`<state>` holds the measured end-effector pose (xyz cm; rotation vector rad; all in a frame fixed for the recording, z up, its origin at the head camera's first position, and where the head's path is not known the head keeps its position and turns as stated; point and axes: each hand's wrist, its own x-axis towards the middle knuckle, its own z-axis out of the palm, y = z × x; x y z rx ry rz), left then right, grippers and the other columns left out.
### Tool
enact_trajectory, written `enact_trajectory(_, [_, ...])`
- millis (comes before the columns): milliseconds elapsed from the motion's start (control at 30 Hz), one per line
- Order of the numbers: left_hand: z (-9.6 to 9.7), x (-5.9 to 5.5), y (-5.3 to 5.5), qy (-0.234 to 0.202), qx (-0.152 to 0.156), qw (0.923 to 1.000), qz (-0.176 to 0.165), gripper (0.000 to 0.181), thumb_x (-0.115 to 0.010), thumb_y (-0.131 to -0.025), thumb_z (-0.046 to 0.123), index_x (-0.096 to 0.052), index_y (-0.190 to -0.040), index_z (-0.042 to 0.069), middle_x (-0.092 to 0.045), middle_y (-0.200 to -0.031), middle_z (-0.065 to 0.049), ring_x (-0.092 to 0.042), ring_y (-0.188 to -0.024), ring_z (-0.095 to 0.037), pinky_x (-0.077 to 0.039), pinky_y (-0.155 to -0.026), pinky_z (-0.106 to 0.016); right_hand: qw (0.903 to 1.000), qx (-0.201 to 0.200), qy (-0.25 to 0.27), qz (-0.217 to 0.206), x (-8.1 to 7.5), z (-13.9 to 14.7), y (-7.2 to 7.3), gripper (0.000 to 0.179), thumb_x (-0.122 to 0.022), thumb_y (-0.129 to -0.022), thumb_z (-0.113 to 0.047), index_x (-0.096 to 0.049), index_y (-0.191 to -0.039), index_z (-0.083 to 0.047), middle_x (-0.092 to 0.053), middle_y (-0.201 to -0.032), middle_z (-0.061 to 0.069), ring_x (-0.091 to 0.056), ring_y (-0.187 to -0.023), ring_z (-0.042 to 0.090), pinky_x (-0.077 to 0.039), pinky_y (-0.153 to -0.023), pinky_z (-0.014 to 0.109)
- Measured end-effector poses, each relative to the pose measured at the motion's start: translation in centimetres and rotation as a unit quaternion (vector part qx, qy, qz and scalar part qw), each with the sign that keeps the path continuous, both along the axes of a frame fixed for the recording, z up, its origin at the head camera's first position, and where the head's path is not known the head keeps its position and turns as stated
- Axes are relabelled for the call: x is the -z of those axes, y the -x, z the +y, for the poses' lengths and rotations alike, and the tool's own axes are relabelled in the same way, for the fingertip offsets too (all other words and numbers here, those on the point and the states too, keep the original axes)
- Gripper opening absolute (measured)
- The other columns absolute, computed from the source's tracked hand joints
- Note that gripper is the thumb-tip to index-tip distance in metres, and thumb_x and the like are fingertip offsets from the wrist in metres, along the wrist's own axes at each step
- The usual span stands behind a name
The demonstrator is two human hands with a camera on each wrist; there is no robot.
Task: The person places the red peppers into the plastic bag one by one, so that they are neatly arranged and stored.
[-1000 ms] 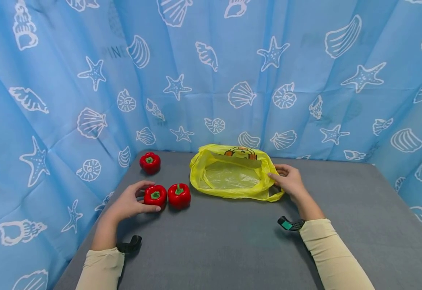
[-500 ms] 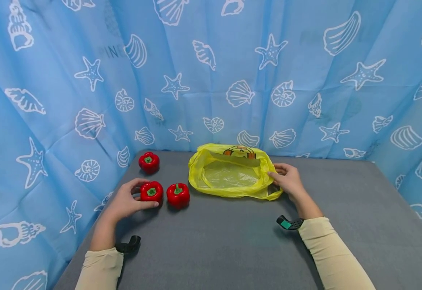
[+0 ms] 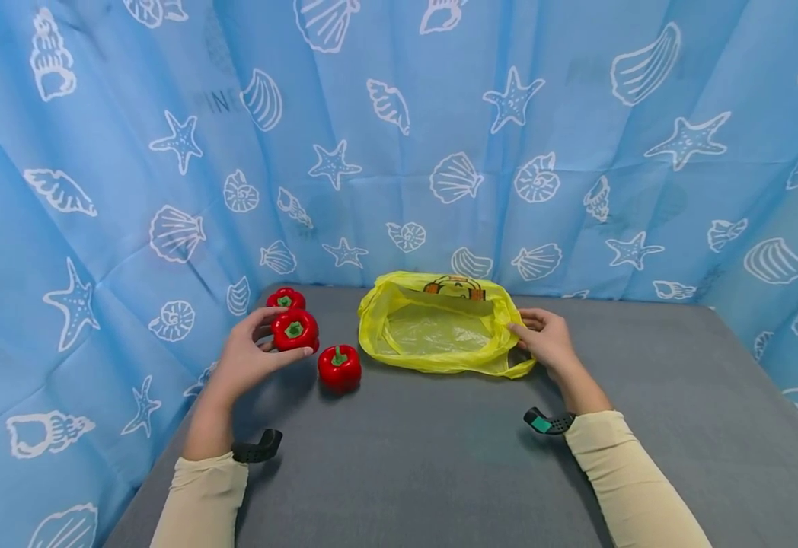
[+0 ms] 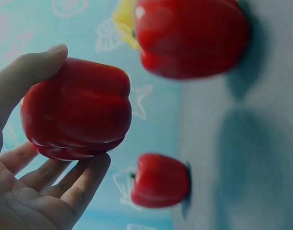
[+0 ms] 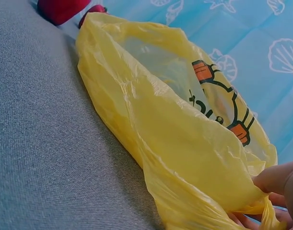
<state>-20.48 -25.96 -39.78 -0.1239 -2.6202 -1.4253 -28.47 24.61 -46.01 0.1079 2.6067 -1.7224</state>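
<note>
Bag (image 5: 184,134): gaping, inside partly hidden | right fingers (image 3: 534,313) pinching its edge | left fingers (image 4: 91,184) curled round red pepper (image 4: 74,110)

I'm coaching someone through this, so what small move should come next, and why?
Probably carry the held red pepper rightward, over the yellow bag: the left hand has it off the table, the bag's mouth gapes open, and the right hand holds its right edge.

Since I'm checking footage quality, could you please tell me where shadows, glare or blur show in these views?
Head: soft shadow on the grey table below the left hand; left wrist: the upper red pepper looks blurred, bluish shadow beside it; right wrist: pale sheen on the yellow bag.
</note>
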Motion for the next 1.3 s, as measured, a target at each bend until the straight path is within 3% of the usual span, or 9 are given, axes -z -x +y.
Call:
enact_trajectory(300, [3.8,-1.2,1.1,-0.019,0.034,0.9992,0.007,0.080,-0.096,-0.079,0.033,-0.055,-0.146,0.017,-0.057,-0.146,-0.010,-0.057,-0.134,-0.039,-0.053,-0.109,-0.060,1.0000,0.001,-0.002,0.001,-0.3,-0.2,-0.3,0.055,-0.064,-0.108,-0.028,-0.052,-0.153,0.001,-0.060,-0.146,0.028,-0.064,-0.126,0.034,-0.063,-0.095,0.035])
enact_trajectory(533, [7.8,-1.1,2.0,-0.030,0.060,0.9977,0.000,0.076,-0.096,-0.078,0.036,-0.058,-0.142,0.022,-0.060,-0.142,-0.005,-0.061,-0.130,-0.034,-0.058,-0.106,-0.055,1.0000,0.008,0.001,0.002,0.0,0.1,-0.3,0.053,-0.065,-0.107,-0.027,-0.055,-0.150,0.000,-0.063,-0.143,0.026,-0.069,-0.114,0.025,-0.064,-0.089,0.030])
enact_trajectory(800, [11.9,-0.9,2.8,-0.055,0.105,0.9930,-0.001,0.073,-0.095,-0.081,0.029,-0.058,-0.143,0.019,-0.062,-0.141,-0.008,-0.064,-0.127,-0.034,-0.062,-0.099,-0.051,0.9998,0.007,0.013,0.010,-0.3,-0.1,-0.3,0.051,-0.065,-0.107,-0.024,-0.056,-0.149,0.002,-0.063,-0.142,0.028,-0.069,-0.119,0.031,-0.064,-0.095,0.037])
enact_trajectory(967, [14.3,-0.2,3.6,-0.051,0.116,0.9919,-0.001,0.073,-0.095,-0.080,0.032,-0.058,-0.142,0.020,-0.063,-0.140,-0.005,-0.063,-0.129,-0.034,-0.064,-0.095,-0.048,0.9997,0.012,0.015,0.013,-0.4,-0.2,-0.4,0.049,-0.064,-0.107,-0.024,-0.056,-0.149,0.001,-0.063,-0.141,0.027,-0.069,-0.120,0.033,-0.063,-0.097,0.040])
enact_trajectory(1300, [19.0,1.7,5.2,-0.060,0.118,0.9910,-0.020,0.076,-0.096,-0.078,0.038,-0.060,-0.143,0.020,-0.064,-0.139,-0.005,-0.061,-0.130,-0.033,-0.063,-0.095,-0.047,0.9996,0.015,0.019,0.012,-0.4,0.0,-0.5,0.048,-0.065,-0.107,-0.026,-0.058,-0.147,0.000,-0.065,-0.139,0.025,-0.071,-0.109,0.023,-0.064,-0.093,0.037])
